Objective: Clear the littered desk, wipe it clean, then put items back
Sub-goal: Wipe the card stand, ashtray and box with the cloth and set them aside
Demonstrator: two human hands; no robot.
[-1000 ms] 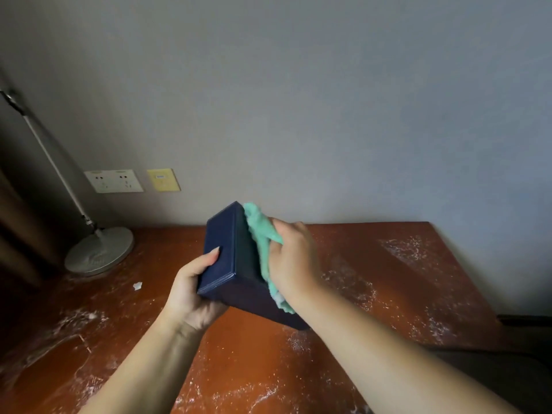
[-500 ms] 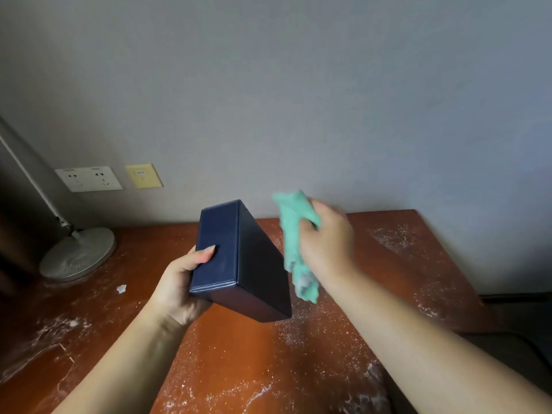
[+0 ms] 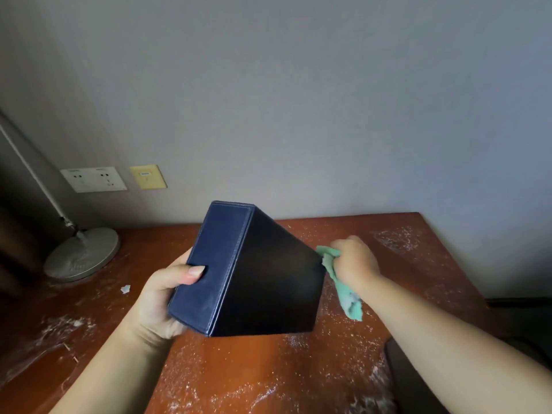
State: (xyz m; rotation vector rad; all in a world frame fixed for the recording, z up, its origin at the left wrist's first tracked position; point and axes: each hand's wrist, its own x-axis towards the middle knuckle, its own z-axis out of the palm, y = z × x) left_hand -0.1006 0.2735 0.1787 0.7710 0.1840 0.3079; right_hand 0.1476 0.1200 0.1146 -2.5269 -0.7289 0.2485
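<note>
Two arms showed in the head view, both bare from the hands back to where the frame cut them off. The left hand (image 3: pixel 155 297) and left forearm (image 3: pixel 113 369) were uncovered, with faint creases across the wrist. The right hand (image 3: pixel 354 259) and right forearm (image 3: pixel 433 333) were likewise uncovered. The thumbnail (image 3: pixel 196 269) on the left hand was grown slightly past the tip, rounded at its end, with a pale, slightly glossy surface. The nails of the right fingers were hidden from view.
</note>
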